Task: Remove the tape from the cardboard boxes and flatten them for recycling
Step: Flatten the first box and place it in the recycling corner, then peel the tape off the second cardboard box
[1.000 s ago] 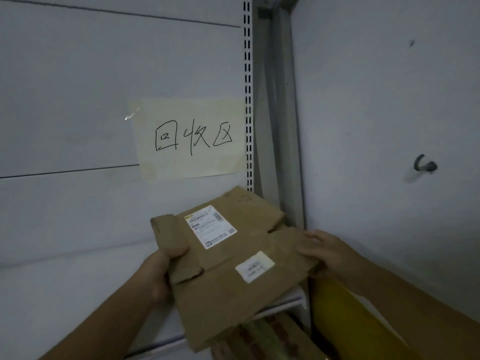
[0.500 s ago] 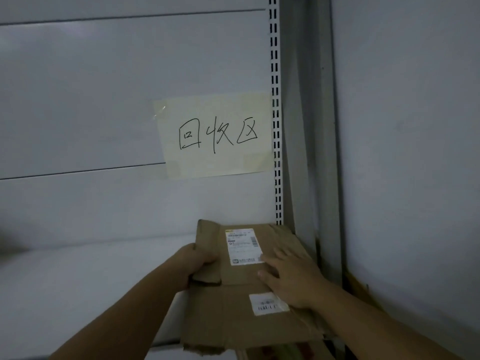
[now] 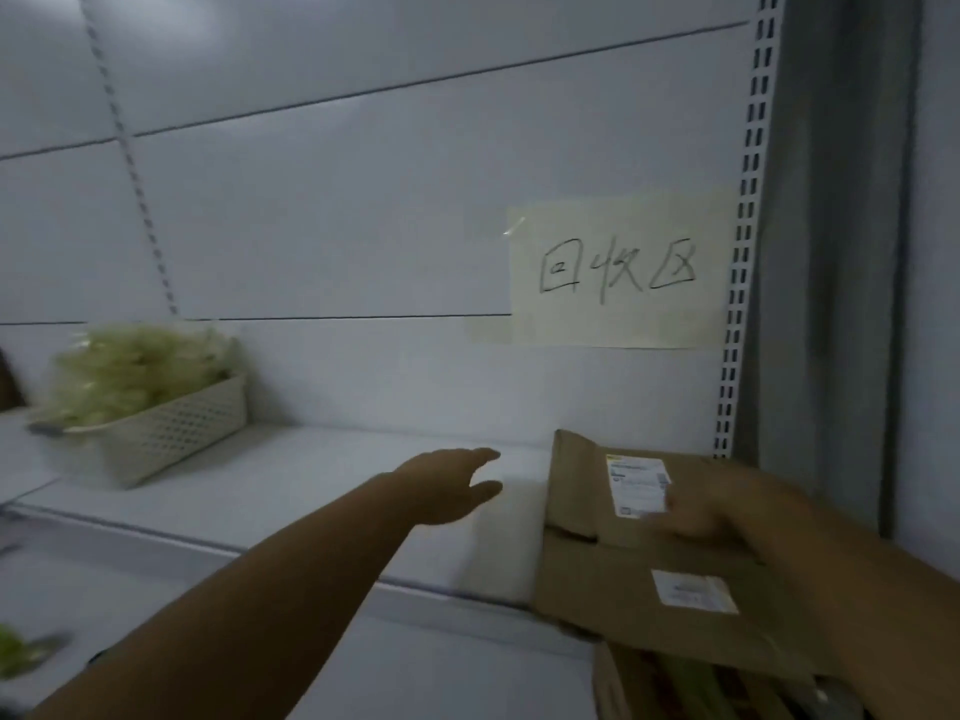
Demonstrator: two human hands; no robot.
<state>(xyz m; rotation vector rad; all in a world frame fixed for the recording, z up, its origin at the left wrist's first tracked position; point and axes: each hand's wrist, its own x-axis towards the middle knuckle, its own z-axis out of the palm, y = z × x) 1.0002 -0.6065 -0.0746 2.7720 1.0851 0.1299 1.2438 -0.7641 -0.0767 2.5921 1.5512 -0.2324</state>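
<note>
One flattened box (image 3: 639,553) now lies on the shelf (image 3: 311,475); left hand (image 3: 447,485) has let go, fingers spread, right hand (image 3: 727,517) presses flat on it, so this box looks done.

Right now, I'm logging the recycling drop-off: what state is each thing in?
flattened cardboard box: flat on the shelf, labels up
left hand: open, off the box
right hand: resting on the box
paper sign: taped to back panel
basket: full of greens
</note>
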